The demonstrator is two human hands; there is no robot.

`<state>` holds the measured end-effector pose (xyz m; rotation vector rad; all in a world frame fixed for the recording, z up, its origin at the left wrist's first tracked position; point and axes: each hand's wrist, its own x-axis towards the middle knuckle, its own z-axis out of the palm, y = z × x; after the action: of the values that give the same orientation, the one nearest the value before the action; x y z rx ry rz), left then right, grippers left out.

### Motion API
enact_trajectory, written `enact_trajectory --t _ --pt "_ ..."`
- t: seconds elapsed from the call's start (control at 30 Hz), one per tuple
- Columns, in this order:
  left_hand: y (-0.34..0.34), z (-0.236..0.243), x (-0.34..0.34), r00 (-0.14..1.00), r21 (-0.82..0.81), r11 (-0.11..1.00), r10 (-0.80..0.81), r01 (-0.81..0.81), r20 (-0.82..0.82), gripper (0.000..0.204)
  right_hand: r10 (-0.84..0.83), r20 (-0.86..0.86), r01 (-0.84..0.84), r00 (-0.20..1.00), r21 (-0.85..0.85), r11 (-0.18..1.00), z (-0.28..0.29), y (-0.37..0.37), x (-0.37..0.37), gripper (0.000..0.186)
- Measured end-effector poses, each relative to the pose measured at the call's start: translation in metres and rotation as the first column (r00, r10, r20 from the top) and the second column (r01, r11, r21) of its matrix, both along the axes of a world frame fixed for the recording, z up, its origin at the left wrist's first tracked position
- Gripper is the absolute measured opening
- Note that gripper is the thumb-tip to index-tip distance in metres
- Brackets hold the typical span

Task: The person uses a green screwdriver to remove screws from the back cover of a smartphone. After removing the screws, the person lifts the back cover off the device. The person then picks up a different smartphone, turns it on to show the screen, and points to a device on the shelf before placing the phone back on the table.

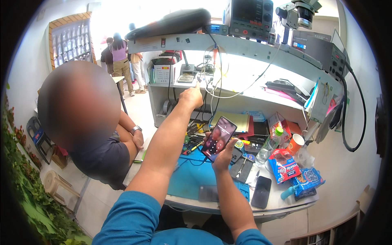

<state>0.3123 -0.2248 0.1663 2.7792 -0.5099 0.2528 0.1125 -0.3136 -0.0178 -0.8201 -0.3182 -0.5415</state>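
My left hand (pixel 191 97) reaches out over the bench toward the white shelf unit, its index finger stretched up and the other fingers curled. Nothing shows in its grip. Cables (pixel 216 77) hang just to the right of its fingertip; whether it touches anything there I cannot tell. In my right hand (pixel 224 157) is a smartphone (pixel 219 139), tilted, with its lit screen facing me. Below it lies a blue work mat (pixel 188 175). A second dark smartphone (pixel 261 192) rests on the table to the right of my right forearm.
A person (pixel 102 155) with a wristwatch leans at the bench's left side. Snack packets (pixel 283 165), a clear bottle (pixel 269 145) and an orange cup (pixel 295 143) crowd the right side. Bench instruments (pixel 250 18) and a microscope (pixel 304 16) stand on the upper shelf.
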Motion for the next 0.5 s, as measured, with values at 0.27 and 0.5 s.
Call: enact_trajectory --t 0.27,0.5 --pt "0.000 0.002 -0.005 0.999 0.000 1.000 0.004 -0.004 -0.043 0.104 -0.003 -0.055 0.005 0.998 0.032 0.999 0.002 0.002 -0.005 0.101" --pt "0.002 -0.004 0.004 1.000 -0.026 1.000 0.012 -0.012 -0.013 0.106 0.001 -0.018 -0.001 1.000 -0.020 1.000 0.008 0.006 -0.004 0.101"
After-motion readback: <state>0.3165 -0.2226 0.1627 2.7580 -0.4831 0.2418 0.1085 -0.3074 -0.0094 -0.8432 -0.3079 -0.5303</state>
